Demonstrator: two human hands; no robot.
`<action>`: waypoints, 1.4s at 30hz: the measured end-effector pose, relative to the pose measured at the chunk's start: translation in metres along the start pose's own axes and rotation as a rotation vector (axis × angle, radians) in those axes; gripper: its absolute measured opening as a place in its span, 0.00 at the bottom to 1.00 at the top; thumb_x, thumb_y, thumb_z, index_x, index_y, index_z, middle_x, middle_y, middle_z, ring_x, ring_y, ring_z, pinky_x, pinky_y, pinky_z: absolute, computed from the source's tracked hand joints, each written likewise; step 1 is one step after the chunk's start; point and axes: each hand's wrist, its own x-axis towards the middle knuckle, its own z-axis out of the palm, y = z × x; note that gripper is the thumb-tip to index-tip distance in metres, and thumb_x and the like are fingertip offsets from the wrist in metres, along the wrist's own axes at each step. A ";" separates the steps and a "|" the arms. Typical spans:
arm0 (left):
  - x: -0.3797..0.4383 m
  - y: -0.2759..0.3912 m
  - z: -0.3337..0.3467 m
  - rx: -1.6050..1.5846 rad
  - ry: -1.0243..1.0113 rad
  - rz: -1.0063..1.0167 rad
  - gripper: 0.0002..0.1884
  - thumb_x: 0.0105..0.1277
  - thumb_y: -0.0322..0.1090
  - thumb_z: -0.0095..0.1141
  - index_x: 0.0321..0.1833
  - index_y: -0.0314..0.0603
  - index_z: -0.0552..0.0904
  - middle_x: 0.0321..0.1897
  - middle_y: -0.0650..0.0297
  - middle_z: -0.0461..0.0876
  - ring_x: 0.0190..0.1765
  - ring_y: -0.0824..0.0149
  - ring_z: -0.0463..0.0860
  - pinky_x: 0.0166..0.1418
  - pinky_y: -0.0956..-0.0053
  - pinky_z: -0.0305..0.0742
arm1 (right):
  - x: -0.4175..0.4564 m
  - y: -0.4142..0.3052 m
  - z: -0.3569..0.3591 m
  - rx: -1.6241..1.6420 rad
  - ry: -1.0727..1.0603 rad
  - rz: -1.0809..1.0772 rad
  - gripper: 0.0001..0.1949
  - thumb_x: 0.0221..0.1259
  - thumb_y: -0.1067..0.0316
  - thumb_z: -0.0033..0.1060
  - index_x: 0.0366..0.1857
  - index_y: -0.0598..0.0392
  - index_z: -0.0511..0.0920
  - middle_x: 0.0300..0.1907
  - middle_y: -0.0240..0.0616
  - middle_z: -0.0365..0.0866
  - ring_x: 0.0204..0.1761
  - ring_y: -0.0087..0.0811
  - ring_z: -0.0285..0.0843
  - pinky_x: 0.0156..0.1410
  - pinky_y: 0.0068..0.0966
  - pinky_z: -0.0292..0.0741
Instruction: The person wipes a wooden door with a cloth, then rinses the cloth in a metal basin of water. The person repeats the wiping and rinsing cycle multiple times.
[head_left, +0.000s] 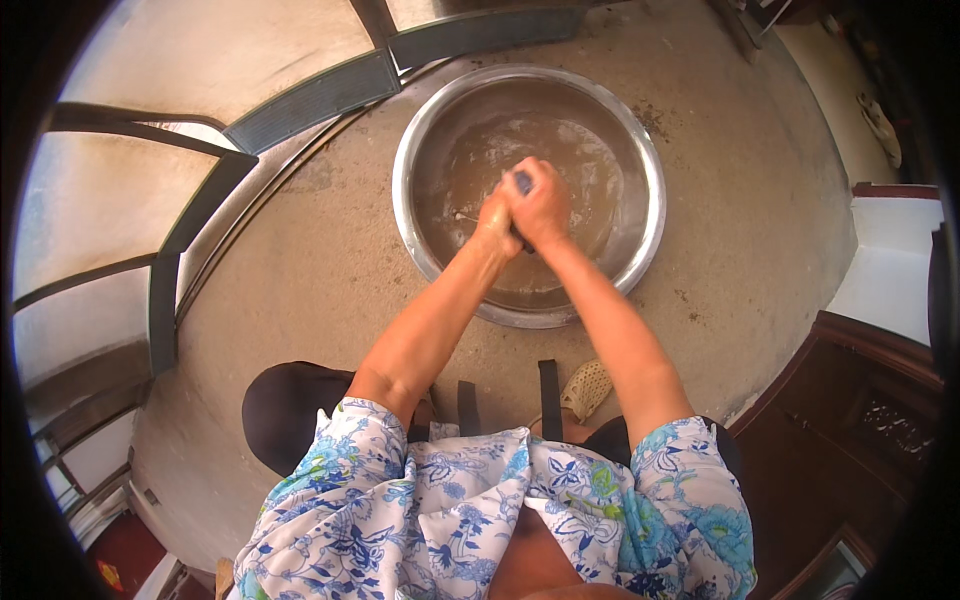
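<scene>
A wide stainless steel basin (651, 199) stands on the floor before me, with murky brown water (480, 150) in it. Above the water my left hand (498, 217) and my right hand (545, 201) are pressed together. Both grip a small dark item (523, 181), perhaps a bunched wet cloth; its dark end shows between my fingers and another bit below my palms. Most of it is hidden by the hands, so its shape is unclear. The left wrist looks wet, and a thin pale strand (465, 216) appears beside it.
Concrete floor (337, 247) surrounds the basin. Dark-framed glazed panels (202, 202) curve along the left. A brown wooden door or cabinet (817, 435) is at the lower right, below a white wall section (892, 255). My perforated beige shoe (589, 390) rests near the basin's front.
</scene>
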 end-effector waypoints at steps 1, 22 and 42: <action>-0.007 -0.004 0.011 0.082 0.054 -0.005 0.13 0.70 0.45 0.46 0.44 0.43 0.75 0.39 0.60 0.79 0.43 0.60 0.80 0.48 0.59 0.77 | 0.009 0.016 -0.003 0.006 -0.057 0.146 0.10 0.49 0.58 0.60 0.33 0.50 0.79 0.31 0.45 0.80 0.33 0.49 0.79 0.39 0.40 0.75; 0.022 0.041 -0.055 0.414 0.010 -0.101 0.40 0.62 0.73 0.36 0.62 0.46 0.68 0.44 0.56 0.77 0.43 0.58 0.79 0.49 0.58 0.77 | -0.067 -0.049 -0.020 0.107 -0.346 0.002 0.14 0.44 0.69 0.60 0.39 0.53 0.76 0.47 0.44 0.73 0.47 0.48 0.75 0.50 0.38 0.74; -0.008 0.023 -0.033 0.436 0.378 -0.289 0.44 0.64 0.70 0.34 0.75 0.51 0.44 0.76 0.52 0.38 0.76 0.45 0.40 0.69 0.33 0.35 | -0.033 0.088 -0.011 -0.396 -0.296 0.767 0.37 0.52 0.57 0.63 0.68 0.36 0.56 0.64 0.43 0.59 0.64 0.46 0.61 0.60 0.47 0.69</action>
